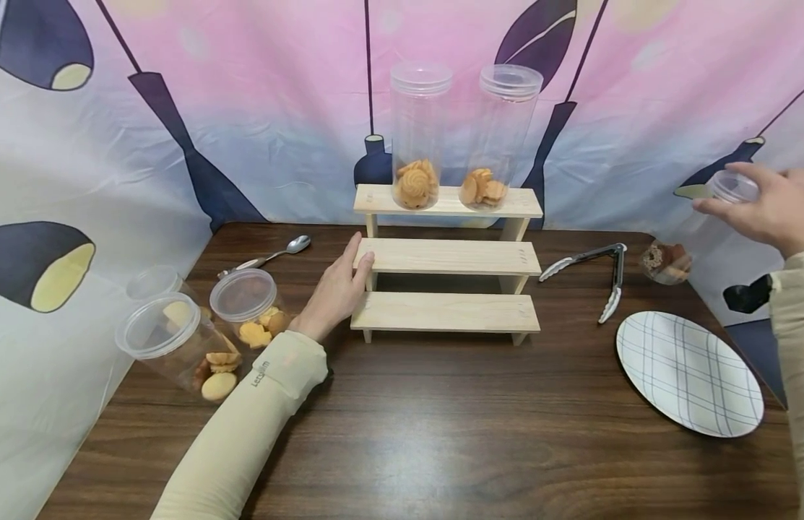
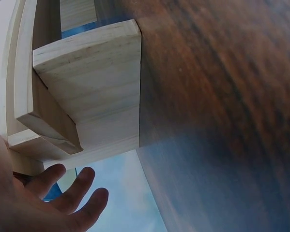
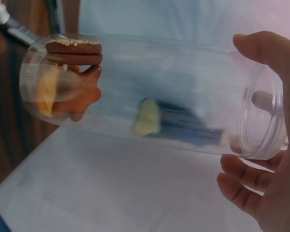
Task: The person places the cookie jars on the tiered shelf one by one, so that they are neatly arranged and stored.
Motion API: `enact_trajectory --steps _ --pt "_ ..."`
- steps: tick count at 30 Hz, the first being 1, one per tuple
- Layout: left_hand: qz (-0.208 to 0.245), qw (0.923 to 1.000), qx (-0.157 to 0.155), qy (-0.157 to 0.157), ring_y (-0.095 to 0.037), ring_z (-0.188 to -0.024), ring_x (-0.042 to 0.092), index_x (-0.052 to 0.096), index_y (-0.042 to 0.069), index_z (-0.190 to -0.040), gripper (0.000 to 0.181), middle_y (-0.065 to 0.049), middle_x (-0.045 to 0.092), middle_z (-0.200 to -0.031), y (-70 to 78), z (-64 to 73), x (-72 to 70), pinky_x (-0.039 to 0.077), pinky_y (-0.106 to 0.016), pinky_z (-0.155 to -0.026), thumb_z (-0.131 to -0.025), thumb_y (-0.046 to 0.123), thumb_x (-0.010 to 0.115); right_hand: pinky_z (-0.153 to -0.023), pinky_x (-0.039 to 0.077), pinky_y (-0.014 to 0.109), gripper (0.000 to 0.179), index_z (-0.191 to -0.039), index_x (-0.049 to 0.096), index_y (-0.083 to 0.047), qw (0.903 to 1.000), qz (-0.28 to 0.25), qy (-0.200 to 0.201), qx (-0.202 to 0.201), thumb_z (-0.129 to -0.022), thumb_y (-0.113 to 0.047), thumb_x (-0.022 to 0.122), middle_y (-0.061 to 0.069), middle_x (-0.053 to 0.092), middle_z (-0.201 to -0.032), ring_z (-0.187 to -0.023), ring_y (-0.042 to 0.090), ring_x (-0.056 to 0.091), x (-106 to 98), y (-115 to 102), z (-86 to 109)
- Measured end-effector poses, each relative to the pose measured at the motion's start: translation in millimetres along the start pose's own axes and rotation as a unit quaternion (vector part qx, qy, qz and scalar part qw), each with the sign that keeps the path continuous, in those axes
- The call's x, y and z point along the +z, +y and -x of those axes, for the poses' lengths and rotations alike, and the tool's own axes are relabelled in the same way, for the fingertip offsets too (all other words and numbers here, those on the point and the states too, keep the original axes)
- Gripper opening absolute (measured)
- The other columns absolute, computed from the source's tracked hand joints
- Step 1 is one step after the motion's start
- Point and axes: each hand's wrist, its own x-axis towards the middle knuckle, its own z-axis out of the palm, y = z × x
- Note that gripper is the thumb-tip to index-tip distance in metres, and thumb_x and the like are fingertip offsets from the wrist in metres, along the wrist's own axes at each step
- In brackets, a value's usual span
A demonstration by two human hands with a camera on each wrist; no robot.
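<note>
My right hand (image 1: 777,209) grips a tall clear plastic jar (image 3: 183,60) round its lid end at the far right. Chocolate-coated and golden cookies (image 3: 79,94) lie at the jar's bottom. On the other side, my left hand (image 1: 334,290) rests its straight fingers against the left end of a three-tier wooden shelf (image 1: 441,312). In the left wrist view its fingers (image 2: 73,191) are spread beside the wooden boards. Two tall lidded jars stand on the top tier, the left jar (image 1: 417,123) and the right jar (image 1: 506,130), each with golden cookies at the bottom.
Left of my forearm stand several shorter cookie jars, one in front (image 1: 157,325) and one behind (image 1: 244,295). A spoon (image 1: 297,245) lies behind them. To the shelf's right are tongs (image 1: 616,274) and a checked plate (image 1: 690,372). A patterned cloth (image 1: 278,108) hangs behind the table.
</note>
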Motion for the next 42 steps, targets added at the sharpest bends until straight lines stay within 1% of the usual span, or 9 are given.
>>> enact_trajectory --steps 4,11,17,22,26,30,33,34,42 --pt "0.000 1.0000 -0.001 0.000 -0.035 -0.145 0.033 0.013 0.020 -0.162 0.072 -0.015 0.030 -0.161 -0.4 0.7 -0.1 0.029 -0.050 -0.117 -0.103 0.061 0.023 -0.089 0.031 0.075 0.094 -0.159 0.013 -0.007 0.9997 0.007 0.014 -0.016 -0.093 -0.065 0.046 0.048 0.009 -0.147 -0.128 0.066 0.022 -13 -19 3.4" --pt "0.001 1.0000 -0.003 0.000 -0.035 -0.145 0.034 0.012 0.020 -0.162 0.073 -0.016 0.030 -0.161 0.0 2.1 -1.9 0.029 -0.050 -0.117 -0.103 0.062 0.022 -0.092 0.027 0.075 0.095 -0.159 0.018 -0.009 0.9964 0.013 0.034 -0.077 -0.091 -0.067 0.050 0.047 0.015 -0.147 -0.128 0.062 0.024 -32 -55 14.2" --pt "0.000 1.0000 -0.003 0.001 -0.035 -0.145 0.034 0.012 0.019 -0.162 0.074 -0.016 0.030 -0.161 0.0 2.6 -1.7 0.029 -0.051 -0.117 -0.103 0.062 0.022 -0.087 0.029 0.073 0.091 -0.160 0.023 -0.015 0.9921 -0.004 0.020 -0.124 -0.090 -0.062 0.058 0.045 0.017 -0.148 -0.126 0.061 0.027 -45 -84 24.5" --pt "-0.001 1.0000 -0.004 0.001 -0.036 -0.144 0.034 0.011 0.019 -0.162 0.073 -0.017 0.030 -0.160 -0.8 3.7 -2.2 0.030 -0.052 -0.116 -0.103 0.062 0.022 -0.082 0.031 0.073 0.088 -0.160 0.025 -0.021 0.9880 -0.010 0.002 -0.154 -0.089 -0.059 0.062 0.045 0.018 -0.148 -0.116 0.063 0.033 -54 -107 31.4" --pt "0.002 1.0000 -0.005 0.000 -0.036 -0.144 0.034 0.011 0.020 -0.162 0.073 -0.017 0.030 -0.160 -1.1 4.2 -2.2 0.029 -0.051 -0.117 -0.104 0.061 0.022 -0.072 0.036 0.066 0.089 -0.161 0.020 -0.029 0.9876 -0.017 -0.024 -0.154 -0.089 -0.063 0.061 0.042 0.017 -0.150 -0.104 0.058 0.042 -57 -127 38.7" --pt "0.001 1.0000 -0.004 -0.002 -0.037 -0.144 0.034 0.011 0.020 -0.162 0.073 -0.018 0.030 -0.160 -1.3 3.0 -1.2 0.029 -0.052 -0.117 -0.103 0.061 0.021 -0.079 0.035 0.068 0.087 -0.160 0.020 -0.033 0.9842 -0.040 -0.044 -0.167 -0.090 -0.062 0.062 0.039 0.016 -0.153 -0.116 0.057 0.038 -56 -145 46.8" --pt "0.003 1.0000 -0.002 -0.005 -0.036 -0.145 0.033 0.010 0.020 -0.162 0.074 -0.017 0.030 -0.160 -1.3 1.6 0.3 0.029 -0.052 -0.117 -0.103 0.062 0.021 -0.087 0.031 0.072 0.085 -0.160 0.023 -0.032 0.9808 -0.050 -0.040 -0.184 -0.090 -0.060 0.062 0.038 0.018 -0.153 -0.128 0.056 0.029 -55 -157 53.1" --pt "0.003 1.0000 -0.002 -0.006 -0.036 -0.145 0.033 0.010 0.020 -0.162 0.074 -0.017 0.030 -0.160 -1.2 1.3 0.5 0.029 -0.052 -0.117 -0.103 0.063 0.021 -0.087 0.031 0.072 0.084 -0.160 0.025 -0.032 0.9797 -0.053 -0.038 -0.190 -0.090 -0.060 0.063 0.037 0.020 -0.152 -0.127 0.056 0.030 -55 -161 55.3" --pt "0.007 1.0000 -0.002 -0.005 -0.036 -0.145 0.033 0.011 0.020 -0.162 0.074 -0.016 0.029 -0.161 -0.2 0.8 0.1 0.029 -0.052 -0.117 -0.103 0.062 0.022 -0.087 0.036 0.065 0.081 -0.157 0.032 -0.033 0.9707 -0.064 -0.021 -0.231 -0.088 -0.061 0.065 0.034 0.032 -0.143 -0.112 0.050 0.043 -50 -194 71.9"
